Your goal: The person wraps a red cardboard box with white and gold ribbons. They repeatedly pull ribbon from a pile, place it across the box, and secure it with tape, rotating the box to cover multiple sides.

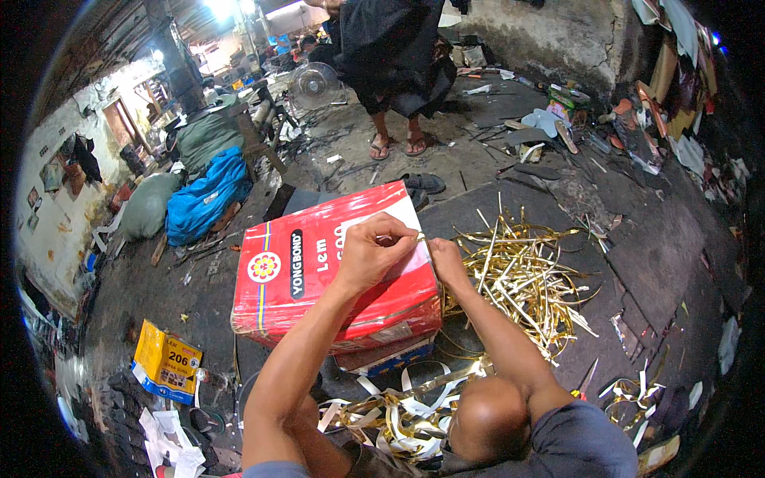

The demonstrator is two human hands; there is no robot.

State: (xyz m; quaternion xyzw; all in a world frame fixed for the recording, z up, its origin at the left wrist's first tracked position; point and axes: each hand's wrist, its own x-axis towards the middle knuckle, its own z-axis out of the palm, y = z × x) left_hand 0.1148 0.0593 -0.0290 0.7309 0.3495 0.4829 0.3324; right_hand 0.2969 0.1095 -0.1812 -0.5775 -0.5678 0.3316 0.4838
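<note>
A red cardboard box [373,307] stands in front of me, wrapped in shiny tape. Over its right edge my left hand [373,248] is closed, thumb and forefinger pinched on a thin, pale gold strip [420,237]. Close beside it, my right hand [448,260] is closed too, its fingertips meeting the same strip. Most of that strip is hidden by the fingers. To the right of the box lies a tangled heap of gold strips [522,279]. White and gold strips [414,414] lie in another loose pile between my legs.
A person in dark cloth [390,60] stands beyond the box, near a fan [315,85]. A dark shoe [424,182] lies behind the box. Sacks and a blue bundle [209,196] sit at left, a yellow carton piece [166,361] nearer. Scraps litter the floor; scissors [587,381] lie at right.
</note>
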